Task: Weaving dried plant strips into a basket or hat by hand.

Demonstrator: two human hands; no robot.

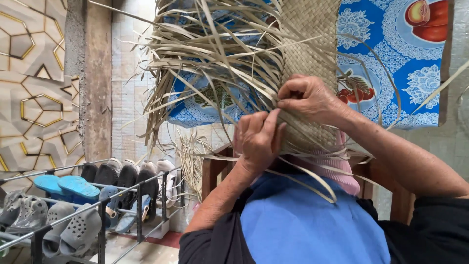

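Note:
A partly woven mat (309,44) of pale dried leaf strips stands up in front of me, its woven part at the right and many loose strips (210,54) fanning out to the left. My left hand (257,139) pinches strips at the weave's lower edge. My right hand (308,98) sits just above it, fingers curled tight on strips at the woven edge. Both hands touch each other at the fingertips. Blue cloth (303,225) covers my lap below.
A blue patterned cloth (405,73) with fruit pictures hangs behind the mat. At the lower left a metal shoe rack (97,210) holds several sandals and shoes. A bundle of strips (190,156) leans by a wooden frame (212,171). Patterned wall at left.

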